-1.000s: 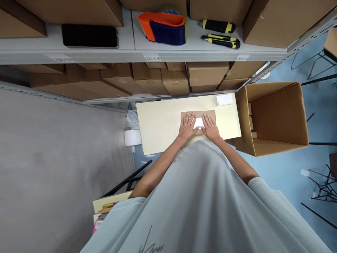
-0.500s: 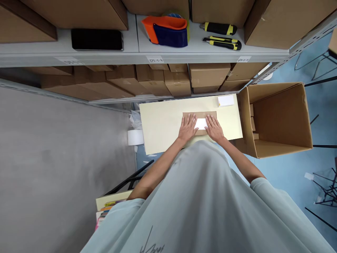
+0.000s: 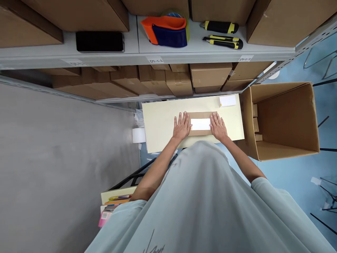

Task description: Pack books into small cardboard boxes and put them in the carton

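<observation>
Pale cream and narrow, the tabletop [image 3: 162, 123] sits below a grey shelf, lit evenly enough for me to see the fingers well. On the left hand [image 3: 181, 127] they are moderately spread, palm down over the left end of a brown cardboard piece [image 3: 200, 133]; on the right hand [image 3: 218, 128] they lie flatter and closer together across its right end. Neither hand grips anything. Between them, on the cardboard's upper face, lies a blank-looking white label [image 3: 200, 124], the thumbs close to its two ends. Whether it is stuck down everywhere, I can't tell from here.

If an edge is loose, a thumb dragging over it could lift or crease it. Uneven pressure might also swivel the cardboard on that smooth top, and it lies near the edge by the person's shirt [image 3: 202, 196].

Farther out, a small white block [image 3: 228, 101] stands near the back right corner; a careless sweep of the right hand could knock it off, perhaps into the open carton [image 3: 288, 119] beside the table. On the shelf above lie a tape dispenser [image 3: 170, 35] and two cutters [image 3: 223, 42], well apart from the hands.
</observation>
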Demonstrator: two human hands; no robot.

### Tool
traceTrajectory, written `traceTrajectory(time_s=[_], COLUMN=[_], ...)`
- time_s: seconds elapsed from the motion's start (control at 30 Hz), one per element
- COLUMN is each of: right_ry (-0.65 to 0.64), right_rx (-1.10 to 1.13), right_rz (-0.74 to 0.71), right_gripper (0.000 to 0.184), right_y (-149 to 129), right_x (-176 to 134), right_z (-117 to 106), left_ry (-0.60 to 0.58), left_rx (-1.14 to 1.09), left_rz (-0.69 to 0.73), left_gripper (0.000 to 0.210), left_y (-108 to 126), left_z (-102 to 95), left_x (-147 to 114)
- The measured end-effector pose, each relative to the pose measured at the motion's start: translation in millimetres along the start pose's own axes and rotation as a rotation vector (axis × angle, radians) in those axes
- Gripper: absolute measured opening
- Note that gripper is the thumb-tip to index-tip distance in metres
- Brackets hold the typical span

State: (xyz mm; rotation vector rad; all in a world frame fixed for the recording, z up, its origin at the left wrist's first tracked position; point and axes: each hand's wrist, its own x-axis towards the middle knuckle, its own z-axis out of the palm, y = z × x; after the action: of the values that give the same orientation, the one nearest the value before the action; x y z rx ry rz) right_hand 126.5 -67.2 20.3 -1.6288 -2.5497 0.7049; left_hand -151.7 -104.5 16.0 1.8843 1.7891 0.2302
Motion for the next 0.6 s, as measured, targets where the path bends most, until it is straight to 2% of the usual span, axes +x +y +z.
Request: traceTrajectory(time_s=[0.13,0.23,0.37,0.5,0.6], right_ry=[0.011,-0.036,-0.041,-0.009,0.037], right_rx=[0.004,0.003,-0.004,0.013,0.032], right_rz=[-0.043,-0.099,-0.080,-0.066,0.032], right_gripper=[0.068,0.066,0.064,0.065,0.073], right_y=[-6,-19,-30,-27,-14], right_x=[0,-1,0,0,-2], right_z=[1,8,17,21,20], left_ry=[-0.014,-0.057,-0.061,-0.041,-0.005], left_rx=[0.026,0.029,0.016,-0.023,-0.079], left_rz=[0.053,0.124,0.114,0.063,-0.105], left_gripper=[0.072,0.069,0.067,0.065,0.073], left_y=[11,30,45,34,11], left_z=[-0.3,10.4,24.1,25.0,23.6], left_x=[-2,-8,-12,-13,-18])
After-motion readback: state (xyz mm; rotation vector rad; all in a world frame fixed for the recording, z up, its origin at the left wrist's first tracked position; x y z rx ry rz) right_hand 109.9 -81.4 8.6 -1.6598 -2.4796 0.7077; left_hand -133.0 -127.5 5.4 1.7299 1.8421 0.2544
